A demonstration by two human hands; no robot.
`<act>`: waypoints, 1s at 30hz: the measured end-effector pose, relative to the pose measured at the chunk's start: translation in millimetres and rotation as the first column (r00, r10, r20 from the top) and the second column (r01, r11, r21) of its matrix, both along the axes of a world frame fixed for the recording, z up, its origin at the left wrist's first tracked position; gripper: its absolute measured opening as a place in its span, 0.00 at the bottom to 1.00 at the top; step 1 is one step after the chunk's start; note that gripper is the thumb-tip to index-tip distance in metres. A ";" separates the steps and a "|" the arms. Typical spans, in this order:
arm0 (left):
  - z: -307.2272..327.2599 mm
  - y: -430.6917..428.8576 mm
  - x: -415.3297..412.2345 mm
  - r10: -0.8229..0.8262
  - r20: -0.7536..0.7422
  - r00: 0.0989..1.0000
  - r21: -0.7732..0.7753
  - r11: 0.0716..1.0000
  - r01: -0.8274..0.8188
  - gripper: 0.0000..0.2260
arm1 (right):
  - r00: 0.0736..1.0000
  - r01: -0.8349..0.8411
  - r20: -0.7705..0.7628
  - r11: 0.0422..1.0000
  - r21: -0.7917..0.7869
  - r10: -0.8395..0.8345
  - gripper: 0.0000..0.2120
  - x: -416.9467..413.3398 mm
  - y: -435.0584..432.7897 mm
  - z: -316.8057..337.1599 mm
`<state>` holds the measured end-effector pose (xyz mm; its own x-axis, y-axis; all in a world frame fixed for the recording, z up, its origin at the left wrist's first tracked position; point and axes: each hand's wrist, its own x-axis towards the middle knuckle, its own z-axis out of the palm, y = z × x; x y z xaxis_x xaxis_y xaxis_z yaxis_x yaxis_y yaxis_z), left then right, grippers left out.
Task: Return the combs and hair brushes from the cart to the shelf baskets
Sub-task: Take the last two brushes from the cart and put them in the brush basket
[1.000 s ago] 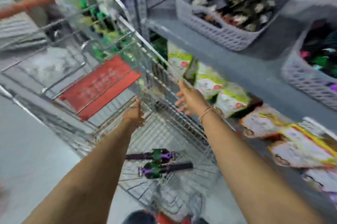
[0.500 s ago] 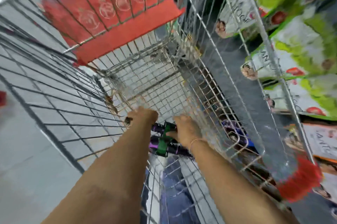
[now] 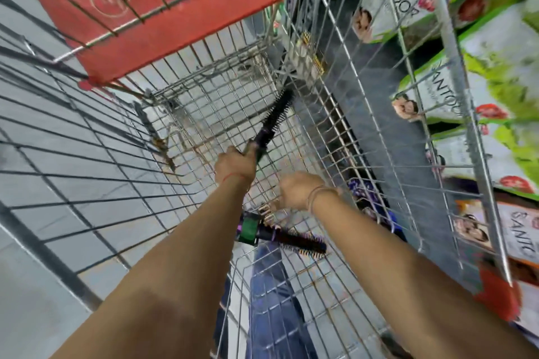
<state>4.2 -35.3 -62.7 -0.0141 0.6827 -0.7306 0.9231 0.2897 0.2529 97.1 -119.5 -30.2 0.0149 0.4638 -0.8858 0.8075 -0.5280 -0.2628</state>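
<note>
Both arms reach down into a wire shopping cart. My left hand grips the handle of a black round hair brush, whose bristled head points up and away toward the cart's far end. A second black round hair brush with a green label band lies on the cart floor near me. My right hand hovers just above that brush's handle end with fingers curled down; whether it touches the brush is hidden.
The cart's red fold-down seat flap hangs over the far end. Shelves with green and white product boxes run along the right, outside the cart wall. Grey tiled floor lies to the left.
My left hand has lifted one brush off the cart floor and tilted it away from me. My right hand has shifted right, over the brush that stays on the floor.
</note>
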 end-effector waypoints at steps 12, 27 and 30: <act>-9.3 10.2 0.2 -0.384 -0.142 0.912 0.003 0.922 0.388 0.30 | 0.797 -0.594 0.292 0.775 0.216 0.529 0.13 -26.2 -31.1 -10.8; -13.3 3.7 7.1 -0.116 0.167 0.979 -0.158 0.977 0.143 0.21 | 0.505 0.773 0.230 0.555 0.308 -0.832 0.29 -11.6 -51.6 -24.7; -10.9 -6.6 12.5 0.251 0.262 0.932 -0.168 0.963 -0.212 0.12 | 0.551 0.716 0.250 0.605 0.349 -0.796 0.27 -21.1 -56.4 -27.7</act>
<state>16.6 -41.9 -73.7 0.0570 0.5796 -0.8129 0.7241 0.5365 0.4334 76.1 -175.9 -57.9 0.7207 0.2804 -0.6340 0.1798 -0.9589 -0.2196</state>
